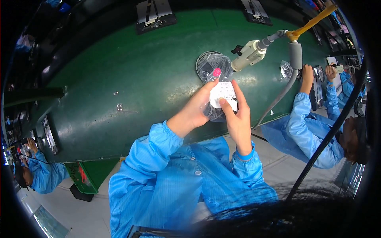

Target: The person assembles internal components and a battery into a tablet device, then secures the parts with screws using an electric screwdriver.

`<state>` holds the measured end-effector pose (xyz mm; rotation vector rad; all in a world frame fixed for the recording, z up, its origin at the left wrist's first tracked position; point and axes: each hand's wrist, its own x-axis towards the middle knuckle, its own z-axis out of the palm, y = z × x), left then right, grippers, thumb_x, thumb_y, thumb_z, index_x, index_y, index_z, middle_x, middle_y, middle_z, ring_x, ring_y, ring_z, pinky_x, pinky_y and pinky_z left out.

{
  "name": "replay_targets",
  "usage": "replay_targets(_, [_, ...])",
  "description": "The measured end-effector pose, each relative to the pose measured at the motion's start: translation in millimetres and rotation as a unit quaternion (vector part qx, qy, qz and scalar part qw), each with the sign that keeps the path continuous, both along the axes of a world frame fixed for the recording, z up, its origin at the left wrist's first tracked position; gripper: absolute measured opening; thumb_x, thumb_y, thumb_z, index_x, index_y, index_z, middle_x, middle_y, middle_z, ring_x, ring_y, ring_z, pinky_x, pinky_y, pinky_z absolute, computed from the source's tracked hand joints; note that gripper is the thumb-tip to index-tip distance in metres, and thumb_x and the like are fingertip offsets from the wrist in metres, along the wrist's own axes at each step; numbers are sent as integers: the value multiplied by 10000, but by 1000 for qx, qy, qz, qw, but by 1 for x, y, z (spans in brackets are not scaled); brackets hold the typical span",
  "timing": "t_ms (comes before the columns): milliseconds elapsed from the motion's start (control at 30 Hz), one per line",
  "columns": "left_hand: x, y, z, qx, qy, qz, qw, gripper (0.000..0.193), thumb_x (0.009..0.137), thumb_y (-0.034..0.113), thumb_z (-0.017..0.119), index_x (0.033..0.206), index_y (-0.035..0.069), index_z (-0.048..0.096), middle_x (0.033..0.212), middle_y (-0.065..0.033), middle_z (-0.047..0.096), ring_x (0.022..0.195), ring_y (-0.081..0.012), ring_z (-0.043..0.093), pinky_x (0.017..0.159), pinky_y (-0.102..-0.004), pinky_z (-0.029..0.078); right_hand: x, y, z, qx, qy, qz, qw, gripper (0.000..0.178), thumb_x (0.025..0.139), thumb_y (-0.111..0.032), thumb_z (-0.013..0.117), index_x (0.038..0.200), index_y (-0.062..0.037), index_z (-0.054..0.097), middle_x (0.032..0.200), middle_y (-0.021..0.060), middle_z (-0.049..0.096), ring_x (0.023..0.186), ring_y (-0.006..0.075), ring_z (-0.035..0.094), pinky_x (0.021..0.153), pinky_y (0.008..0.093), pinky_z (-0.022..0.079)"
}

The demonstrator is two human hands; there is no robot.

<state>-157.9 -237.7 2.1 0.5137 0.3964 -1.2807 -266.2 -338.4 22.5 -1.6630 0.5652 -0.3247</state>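
- grn bench (158, 71): fills most of view; round mesh dish (200, 60) on it = my ref pt.
- co-worker R (305, 131): blue smock, well to R of dish, at bench edge.
- co-worker L (47, 178): also blue, far L of dish, on my side.
- grn bin (101, 170): below bench edge, L of dish & nearer me; red stuff inside.
- blk/grey flat panel (156, 20): beyond dish, to its L.
- beige handheld tool (250, 55): on grey hose, just R of dish.
- my R hand (240, 119): my side of dish, slightly R; thumb pressed on label, fingers round bag's R side.
- my L hand (194, 105): my side of dish; gripping bag's L side.
- clear plastic bag (223, 68): betw both hands; top overlaps dish in view, can't tell if touching. Contents unclear.
- wht label (224, 90): on bag, my side of dish.
- pink sticker (216, 72): by L thumb, in front of dish.
- small bits (120, 107): on bench, well L of dish.
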Motion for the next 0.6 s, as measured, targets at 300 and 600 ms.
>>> replay_targets(300, [1, 2, 4, -26, -47, -11, 999, 418, 1011, 420, 636, 1265, 89, 657, 1176, -57, 716, 1038, -207, 695, 888, -387, 574, -1, 8, 7, -7, -18, -16, 1000, 663, 957, -87, 679, 1542, 38, 393, 1438, 187, 539, 1261, 243, 576, 1057, 355, 471])
replay_targets(600, [1, 6, 22, 9, -87, -47, 995, 402, 1057, 385, 545, 1287, 63, 617, 1169, -62, 711, 1031, -190, 703, 886, -352, 570, -7, 15, 1, 0, -38, -25, 999, 701, 942, -56, 687, 1559, 27, 364, 1498, 193, 484, 1325, 269, 543, 1089, 366, 454])
